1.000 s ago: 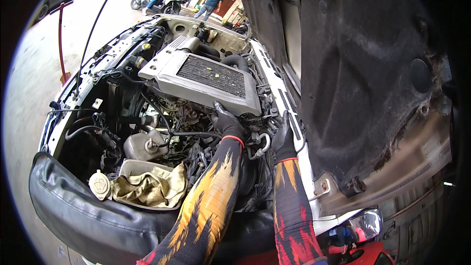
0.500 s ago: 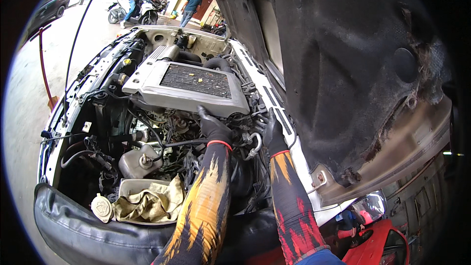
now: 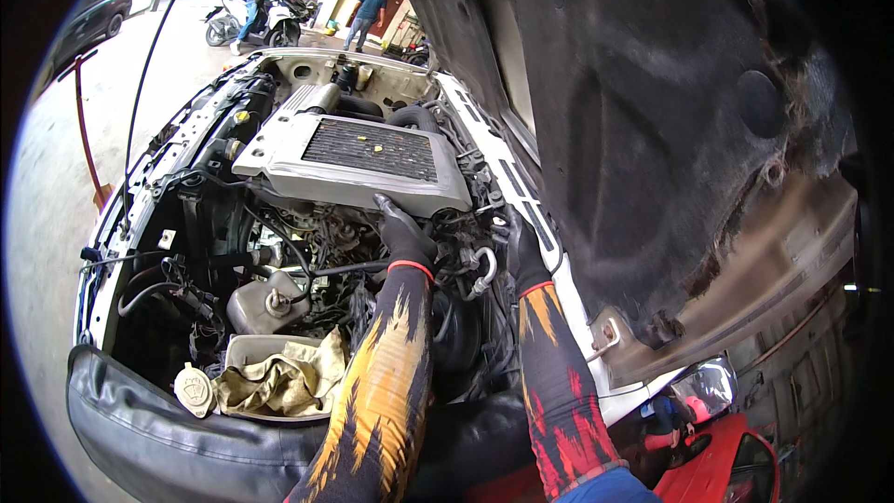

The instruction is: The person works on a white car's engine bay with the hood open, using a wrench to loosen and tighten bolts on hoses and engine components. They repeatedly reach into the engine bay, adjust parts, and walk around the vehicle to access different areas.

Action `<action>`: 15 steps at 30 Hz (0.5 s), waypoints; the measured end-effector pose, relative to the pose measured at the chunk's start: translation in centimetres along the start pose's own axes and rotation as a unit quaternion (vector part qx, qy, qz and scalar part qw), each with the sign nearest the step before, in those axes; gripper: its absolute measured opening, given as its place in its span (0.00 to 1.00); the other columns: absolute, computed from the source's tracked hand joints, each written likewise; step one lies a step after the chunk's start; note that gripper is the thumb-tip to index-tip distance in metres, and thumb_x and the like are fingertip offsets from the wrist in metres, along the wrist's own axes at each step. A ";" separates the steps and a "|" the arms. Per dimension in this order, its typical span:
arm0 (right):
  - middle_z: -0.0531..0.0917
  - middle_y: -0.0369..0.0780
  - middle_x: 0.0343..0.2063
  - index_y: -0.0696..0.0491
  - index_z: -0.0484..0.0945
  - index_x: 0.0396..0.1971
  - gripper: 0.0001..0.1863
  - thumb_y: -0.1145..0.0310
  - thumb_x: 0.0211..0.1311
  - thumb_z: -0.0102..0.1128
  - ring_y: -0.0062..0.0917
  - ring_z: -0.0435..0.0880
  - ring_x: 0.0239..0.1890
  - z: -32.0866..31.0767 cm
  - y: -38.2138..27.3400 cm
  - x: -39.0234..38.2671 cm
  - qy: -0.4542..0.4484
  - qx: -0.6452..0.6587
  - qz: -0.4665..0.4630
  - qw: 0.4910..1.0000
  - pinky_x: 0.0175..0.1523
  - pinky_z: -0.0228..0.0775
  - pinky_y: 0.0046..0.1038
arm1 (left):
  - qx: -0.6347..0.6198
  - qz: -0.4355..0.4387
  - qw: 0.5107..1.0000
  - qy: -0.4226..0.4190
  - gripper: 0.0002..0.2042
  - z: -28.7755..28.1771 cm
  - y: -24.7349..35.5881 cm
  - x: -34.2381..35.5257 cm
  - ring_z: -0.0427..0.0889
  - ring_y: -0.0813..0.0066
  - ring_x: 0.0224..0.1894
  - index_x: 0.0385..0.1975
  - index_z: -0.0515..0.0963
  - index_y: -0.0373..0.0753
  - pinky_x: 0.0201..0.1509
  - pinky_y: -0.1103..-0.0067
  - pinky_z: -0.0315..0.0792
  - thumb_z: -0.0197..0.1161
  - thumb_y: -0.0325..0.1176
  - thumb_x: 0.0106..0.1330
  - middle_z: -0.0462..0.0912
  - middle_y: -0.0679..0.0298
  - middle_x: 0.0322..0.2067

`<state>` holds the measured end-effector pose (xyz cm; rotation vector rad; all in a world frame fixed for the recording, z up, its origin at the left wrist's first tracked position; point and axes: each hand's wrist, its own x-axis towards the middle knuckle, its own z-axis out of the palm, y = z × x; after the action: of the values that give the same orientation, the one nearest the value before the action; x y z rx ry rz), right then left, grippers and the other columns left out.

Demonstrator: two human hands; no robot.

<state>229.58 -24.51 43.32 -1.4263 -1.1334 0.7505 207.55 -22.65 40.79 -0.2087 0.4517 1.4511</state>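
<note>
A silver intercooler with dark fins sits over the engine, small yellow bits lying on the fins. My left hand, in a black glove, is at its near edge. One digit points up against the silver side; the other fingers are hidden below. My right hand, also gloved, reaches down among hoses and fittings beside the right fender edge, near the intercooler's right corner. Its fingertips are mostly hidden, so I cannot tell what they touch. A curved metal pipe lies between my wrists.
A raised hood stands close on my right. Nearer me, a tan cloth lies in an open reservoir beside a round cap. A black fender cover drapes the near edge. A thin prop rod rises at left.
Both hands have shifted slightly, and less of my right hand's fingers shows among the hoses. The intercooler stays put. In the background, a walking person has changed stance.
</note>
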 end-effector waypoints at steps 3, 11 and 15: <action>0.82 0.39 0.44 0.58 0.75 0.56 0.22 0.58 0.72 0.53 0.25 0.80 0.40 -0.5 1.0 -0.1 -0.020 0.010 -0.026 0.999 0.49 0.73 0.29 | -0.001 -0.012 1.000 -0.009 0.40 0.0 0.1 -0.1 0.64 0.58 0.69 0.74 0.56 0.48 0.67 0.56 0.67 0.48 0.69 0.70 0.61 0.62 0.71; 0.85 0.52 0.42 0.60 0.78 0.55 0.21 0.67 0.63 0.56 0.38 0.84 0.44 0.8 2.5 -1.2 0.086 -0.355 -0.078 0.928 0.50 0.74 0.35 | -0.019 -0.027 0.999 -0.015 0.39 -0.3 -0.1 0.6 0.67 0.56 0.66 0.71 0.59 0.45 0.65 0.54 0.69 0.49 0.68 0.70 0.65 0.58 0.67; 0.84 0.52 0.48 0.59 0.74 0.60 0.27 0.68 0.59 0.58 0.40 0.84 0.48 1.5 2.6 -0.6 0.070 -0.318 -0.077 0.942 0.52 0.73 0.37 | -0.015 -0.001 1.000 -0.027 0.37 -0.2 0.0 0.6 0.65 0.58 0.67 0.71 0.61 0.49 0.67 0.51 0.64 0.46 0.67 0.70 0.65 0.61 0.68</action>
<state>228.59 -24.29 40.43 -1.8565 -1.4258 0.1566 207.55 -22.13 40.39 -0.1942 0.3861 1.4597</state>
